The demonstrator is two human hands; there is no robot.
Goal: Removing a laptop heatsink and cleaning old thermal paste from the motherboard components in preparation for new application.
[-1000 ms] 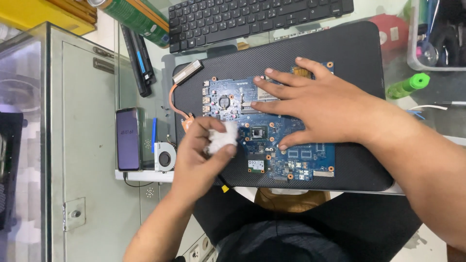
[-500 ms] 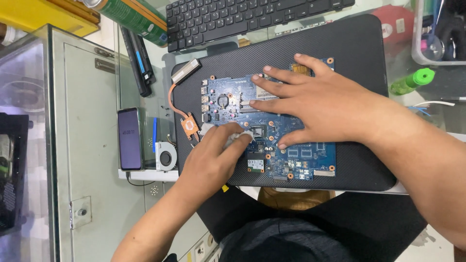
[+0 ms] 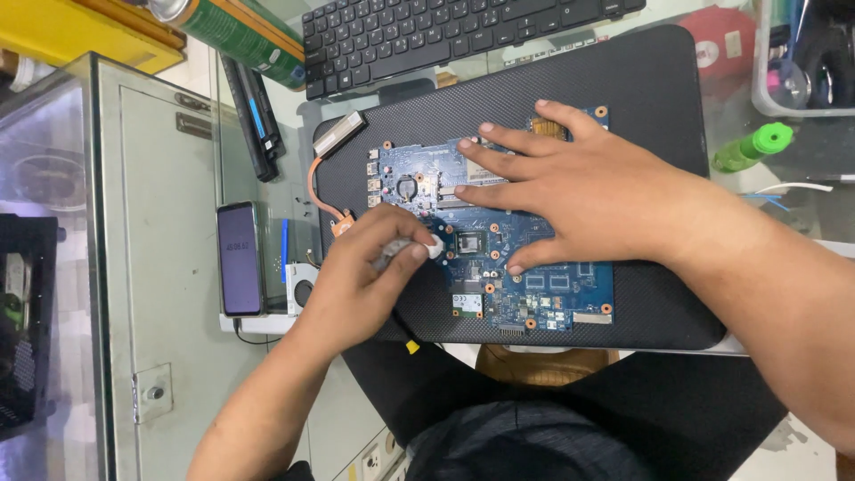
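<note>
The right hand (image 3: 579, 191) lies open and flat on the blue board (image 3: 485, 236), pinning it to the black mat (image 3: 659, 116). The left hand (image 3: 365, 276) pinches a white wad (image 3: 434, 248) against the chip (image 3: 468, 242).

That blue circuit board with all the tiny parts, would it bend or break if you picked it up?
The flat blue circuit board probably stays stiff, since it lies level on the black textured mat. It looks thin, so likely light. Its small raised chips seem fragile, so the right hand pressing it flat and the left hand should go gently.
</note>
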